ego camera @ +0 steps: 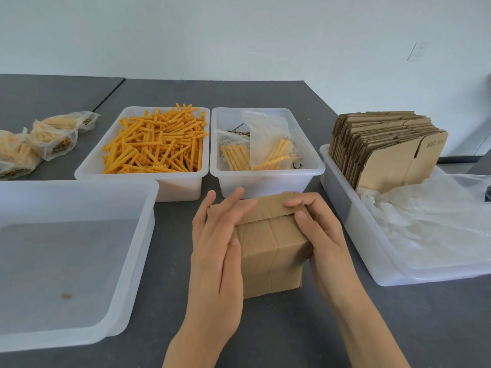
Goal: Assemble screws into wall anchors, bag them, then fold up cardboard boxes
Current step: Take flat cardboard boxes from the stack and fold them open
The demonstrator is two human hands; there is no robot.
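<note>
A small brown cardboard box [271, 251] stands on the dark table [292, 328] in front of me. My left hand [215, 251] lies flat against its left side, straight fingers reaching over the top flap. My right hand [318, 235] grips the box's right side, fingers curled over the top flap and thumb on the front. Behind it, a white bin [87, 172] holds several orange wall anchors [159, 144]. Beside that, another bin [265, 179] holds screws [239, 130] and clear bags with anchors [268, 152].
A stack of flat cardboard blanks [385, 144] stands in a long white bin [353, 235] at right, with clear plastic bags [430, 221] in front. An empty translucent bin [127, 261] sits at left. Filled bags [53, 136] lie at the far left.
</note>
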